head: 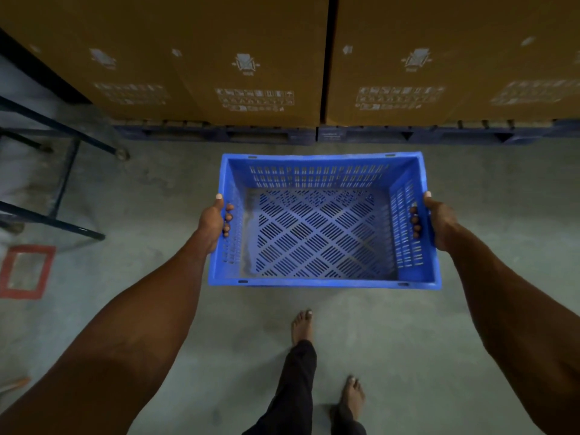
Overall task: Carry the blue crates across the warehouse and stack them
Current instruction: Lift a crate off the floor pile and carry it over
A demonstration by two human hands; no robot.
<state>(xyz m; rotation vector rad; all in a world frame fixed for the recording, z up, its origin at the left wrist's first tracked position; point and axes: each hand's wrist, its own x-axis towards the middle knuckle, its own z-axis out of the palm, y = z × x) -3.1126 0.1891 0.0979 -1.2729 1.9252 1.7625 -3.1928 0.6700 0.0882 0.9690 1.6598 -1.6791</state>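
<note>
Carrying an empty blue perforated crate (323,224) out in front of the body, the person has both arms stretched forward; the crate hangs above the concrete floor (163,189), roughly at the centre of the view, with its open top facing up and nothing inside. The left hand (216,221) grips the short wall at the crate's 9 o'clock — fingers curled in through the handle slot, thumb laid along the rim; the right hand (434,221) grips the opposite wall at 3 o'clock in the same way.

Risks, as I judge them: the feet are bare, with the right foot (353,395) at 6 o'clock and the left foot (303,328) stepping forward just under the crate's near edge; a slip of either grip would likely drop a hard plastic corner onto toes. At 12 o'clock a row of tall cardboard cartons (219,58) stands on dark blue pallets (439,135), near the crate's far rim; walking straight on could knock the crate against them or stub a foot on a pallet edge. At 9 to 10 o'clock a dark metal frame (62,183) on a castor juts into the floor space — a swing of the crate leftward might catch it. No other crate or stack shows, so where this one must land cannot be told; the crate also hides the floor directly beneath it.
</note>
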